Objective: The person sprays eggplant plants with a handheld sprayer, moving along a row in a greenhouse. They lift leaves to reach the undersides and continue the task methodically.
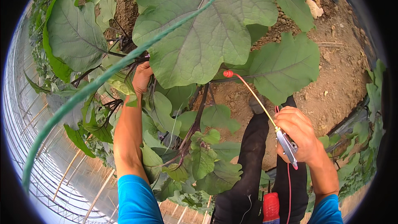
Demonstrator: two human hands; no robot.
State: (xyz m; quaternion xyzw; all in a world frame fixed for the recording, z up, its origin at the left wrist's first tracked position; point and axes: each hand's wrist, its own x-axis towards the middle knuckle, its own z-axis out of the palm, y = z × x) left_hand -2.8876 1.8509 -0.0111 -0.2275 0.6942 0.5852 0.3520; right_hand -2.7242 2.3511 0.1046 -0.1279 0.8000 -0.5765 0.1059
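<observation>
My right hand (297, 132) is closed around the metal trigger handle (285, 147) of a small spray wand. Its thin brass tube (256, 98) points up and left, ending in a red nozzle (228, 73) just below a broad eggplant leaf (202, 34). A thin red hose (289, 189) hangs from the handle. My left hand (143, 79) reaches in among the dark purple stems (197, 115) of the eggplant plant. Its fingertips are hidden behind the foliage, so what they touch cannot be made out.
A green rope (121, 62) slants across the view, close to the camera. Bare soil (337, 71) lies right of the plant, bordered by dark plastic film (345, 121). My legs (253, 149) and a red container (271, 207) are below. Greenhouse framing (46, 174) curves along the left.
</observation>
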